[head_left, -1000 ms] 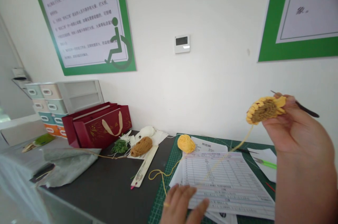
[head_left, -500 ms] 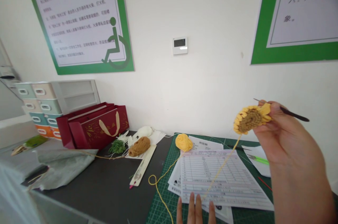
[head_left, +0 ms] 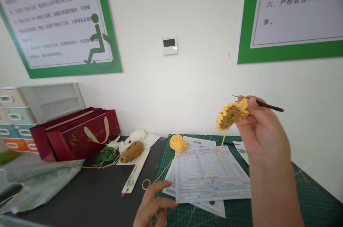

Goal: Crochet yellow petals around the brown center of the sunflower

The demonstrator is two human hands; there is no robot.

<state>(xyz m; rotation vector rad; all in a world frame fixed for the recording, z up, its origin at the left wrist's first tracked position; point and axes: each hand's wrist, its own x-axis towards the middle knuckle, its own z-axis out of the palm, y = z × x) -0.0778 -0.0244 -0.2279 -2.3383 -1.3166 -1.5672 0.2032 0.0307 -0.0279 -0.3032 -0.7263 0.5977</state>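
My right hand is raised in front of the wall, closed on a crocheted flower with a brown centre and yellow petals. A crochet hook with a dark handle is held in the same hand, its thin tip pointing left. From the flower a yellow yarn strand slants down towards my left hand. That hand is low over the table's front, fingers stretched and apart, beside the papers' left edge. Whether the yarn touches its fingers I cannot tell. The yellow yarn ball sits behind.
Printed sheets lie on a green cutting mat. Left of them are a brown yarn skein, green yarn, a cream card strip and a grey cloth. A red gift bag stands before drawers.
The view has turned right, so things appear further left. My left hand has shifted left off the papers and turned, its fingers now pointing right. My right hand still holds the flower and hook.
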